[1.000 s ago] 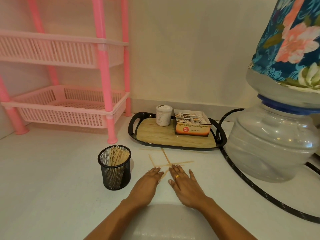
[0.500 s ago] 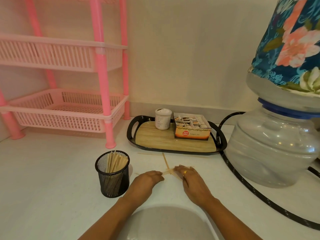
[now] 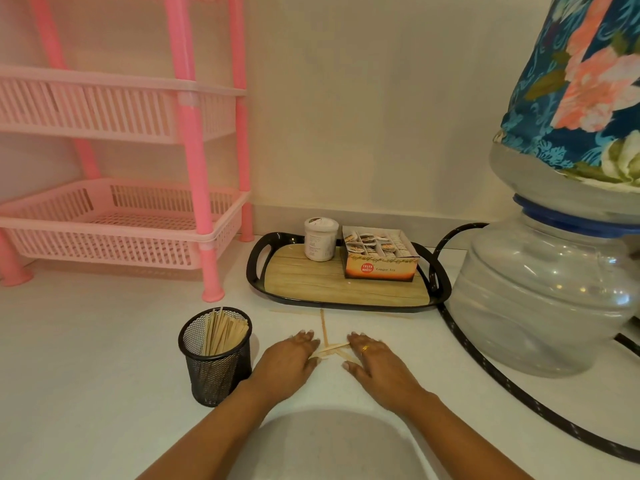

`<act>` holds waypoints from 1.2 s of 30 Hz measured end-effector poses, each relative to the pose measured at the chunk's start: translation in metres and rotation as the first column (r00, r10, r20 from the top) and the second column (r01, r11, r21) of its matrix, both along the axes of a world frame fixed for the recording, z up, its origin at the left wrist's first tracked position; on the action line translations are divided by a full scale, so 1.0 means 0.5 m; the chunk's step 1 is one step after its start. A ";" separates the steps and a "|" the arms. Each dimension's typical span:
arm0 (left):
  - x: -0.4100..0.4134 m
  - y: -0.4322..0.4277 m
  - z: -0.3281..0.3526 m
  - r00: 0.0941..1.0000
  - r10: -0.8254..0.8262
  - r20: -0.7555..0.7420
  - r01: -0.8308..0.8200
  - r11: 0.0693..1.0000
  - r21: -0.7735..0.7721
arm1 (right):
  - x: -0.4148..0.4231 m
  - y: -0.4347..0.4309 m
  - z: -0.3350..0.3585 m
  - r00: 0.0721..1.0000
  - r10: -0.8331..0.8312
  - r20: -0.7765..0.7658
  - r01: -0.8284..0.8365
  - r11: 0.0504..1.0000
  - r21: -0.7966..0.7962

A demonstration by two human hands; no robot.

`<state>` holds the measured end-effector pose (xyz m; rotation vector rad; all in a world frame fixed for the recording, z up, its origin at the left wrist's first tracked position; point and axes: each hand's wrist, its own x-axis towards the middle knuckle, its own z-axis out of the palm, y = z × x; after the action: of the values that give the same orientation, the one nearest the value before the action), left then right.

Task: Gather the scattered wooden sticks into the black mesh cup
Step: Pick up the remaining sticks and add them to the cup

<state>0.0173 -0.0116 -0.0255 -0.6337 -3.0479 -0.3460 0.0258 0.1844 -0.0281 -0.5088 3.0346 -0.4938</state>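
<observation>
Both hands were down flat on the white counter, palms low, fingers spread. The left hand and the right hand sat either side of a small crossed pile of sticks, fingertips touching the pile's ends. Neither hand had closed on anything; both were loose and unclenched, herding rather than gripping.

One stick ran away from the pile toward the tray. A couple more lay faint along the tray's front edge, hard to make out.

These looked thin, light and stiff, so I judged they would skate on the smooth counter and be awkward to pinch while lying flat. The better bet seemed to be raking them parallel into one bundle, then pinching that bundle across its middle, thumb beneath. Squeezed hard, such slim wood could well snap.

The cup stood upright just left of the left hand, already holding a good sheaf of sticks leaning to its right side, with room still showing on the left. It looked light enough to tip if knocked.

On the tray sat a white jar, lid on, and an open box of tea sachets marked ginger tea. The pink rack baskets showed nothing inside.
</observation>
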 end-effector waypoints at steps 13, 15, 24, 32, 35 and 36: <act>0.027 0.061 0.047 0.998 0.052 -0.034 -0.062 0.915 -0.398 | 0.001 -0.062 0.046 0.997 -0.072 -0.019 0.074 0.950 0.303; 0.028 0.061 0.052 0.998 0.055 -0.041 -0.067 0.915 -0.397 | -0.001 -0.070 0.047 0.996 -0.091 -0.023 0.094 0.946 0.309; 0.034 0.057 0.062 0.997 0.073 -0.017 -0.074 0.925 -0.373 | -0.008 -0.079 0.073 0.986 -0.159 0.046 0.135 0.932 0.336; 0.037 0.053 0.072 0.994 0.107 0.000 -0.101 0.938 -0.333 | -0.013 -0.078 0.089 0.959 -0.242 0.145 0.172 0.909 0.380; 0.035 0.054 0.073 0.990 0.138 0.011 -0.128 0.945 -0.301 | -0.006 -0.082 0.086 0.962 -0.246 0.118 0.183 0.901 0.393; 0.035 0.055 0.073 0.989 0.149 0.015 -0.138 0.948 -0.288 | -0.004 -0.083 0.087 0.962 -0.249 0.114 0.185 0.897 0.401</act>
<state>0.0349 0.0157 0.0110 -0.4101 -3.1832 0.0909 0.0236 0.1430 0.0151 -0.1006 2.9265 0.0698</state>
